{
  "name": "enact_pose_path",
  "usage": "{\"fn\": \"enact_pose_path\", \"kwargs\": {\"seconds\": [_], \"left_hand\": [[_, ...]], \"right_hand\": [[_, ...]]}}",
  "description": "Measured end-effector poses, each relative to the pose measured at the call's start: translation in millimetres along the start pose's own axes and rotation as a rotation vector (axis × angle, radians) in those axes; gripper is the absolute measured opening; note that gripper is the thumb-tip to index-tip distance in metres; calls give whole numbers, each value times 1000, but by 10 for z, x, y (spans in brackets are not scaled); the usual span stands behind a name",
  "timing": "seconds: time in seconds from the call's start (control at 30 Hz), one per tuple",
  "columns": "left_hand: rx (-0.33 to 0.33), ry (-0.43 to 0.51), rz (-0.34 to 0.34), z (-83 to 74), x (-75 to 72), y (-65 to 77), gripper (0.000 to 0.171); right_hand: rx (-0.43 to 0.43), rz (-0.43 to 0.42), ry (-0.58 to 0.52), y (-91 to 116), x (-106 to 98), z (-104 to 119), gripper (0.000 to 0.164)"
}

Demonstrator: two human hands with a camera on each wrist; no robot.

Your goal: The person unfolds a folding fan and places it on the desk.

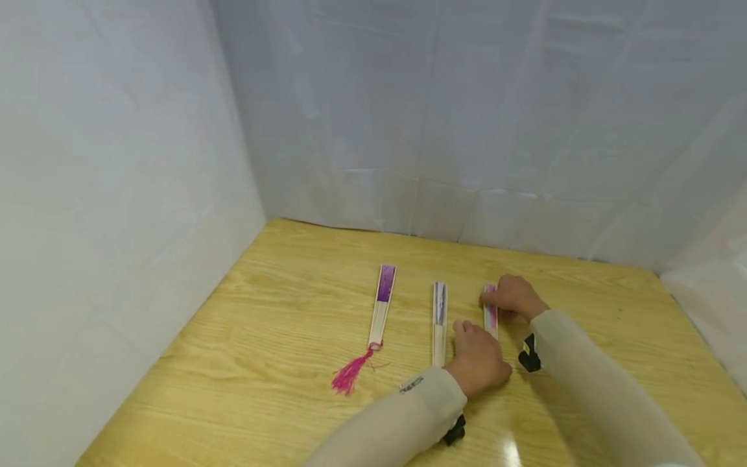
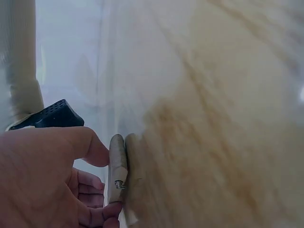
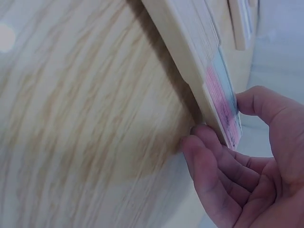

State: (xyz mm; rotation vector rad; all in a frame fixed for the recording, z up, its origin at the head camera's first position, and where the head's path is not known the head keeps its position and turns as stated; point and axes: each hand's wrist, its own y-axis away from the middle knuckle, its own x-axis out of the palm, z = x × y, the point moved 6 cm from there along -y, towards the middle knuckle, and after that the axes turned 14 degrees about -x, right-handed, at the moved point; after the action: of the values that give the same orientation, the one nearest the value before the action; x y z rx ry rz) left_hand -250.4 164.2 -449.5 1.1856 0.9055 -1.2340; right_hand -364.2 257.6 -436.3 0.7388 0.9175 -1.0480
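Observation:
A folded fan with a pink and pale blue printed leaf [image 1: 491, 318] lies between my two hands at the right of the head view. My right hand [image 1: 515, 296] pinches its far, printed end; in the right wrist view the thumb is on one edge and the fingers on the other. At the near end is my left hand [image 1: 478, 358]. The left wrist view has its thumb and fingertips gripping the fan's pale ribbed end [image 2: 117, 164], where a small metal rivet shows. In the head view the left hand hides this end.
Left of the hands lies a second folded fan [image 1: 439, 318], grey and white, its near end behind the left sleeve. Further left is a purple folded fan [image 1: 382, 301] with a magenta tassel [image 1: 350, 373]. White sheeting [image 1: 408, 117] walls the wooden table [image 1: 262, 337].

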Motion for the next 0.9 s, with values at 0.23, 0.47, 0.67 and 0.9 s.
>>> {"fn": "enact_pose_path", "kwargs": {"seconds": [0.23, 0.47, 0.67, 0.9], "left_hand": [[2, 71, 53, 70, -2, -25, 59], [39, 253, 57, 280, -95, -58, 54], [107, 388, 27, 434, -176, -41, 46], [268, 578, 19, 615, -185, -66, 32]], "right_hand": [[0, -38, -50, 17, -37, 22, 38], [22, -77, -263, 39, -104, 46, 41], [38, -161, -462, 94, -168, 152, 44], [9, -268, -538, 110, -187, 352, 51]]}}
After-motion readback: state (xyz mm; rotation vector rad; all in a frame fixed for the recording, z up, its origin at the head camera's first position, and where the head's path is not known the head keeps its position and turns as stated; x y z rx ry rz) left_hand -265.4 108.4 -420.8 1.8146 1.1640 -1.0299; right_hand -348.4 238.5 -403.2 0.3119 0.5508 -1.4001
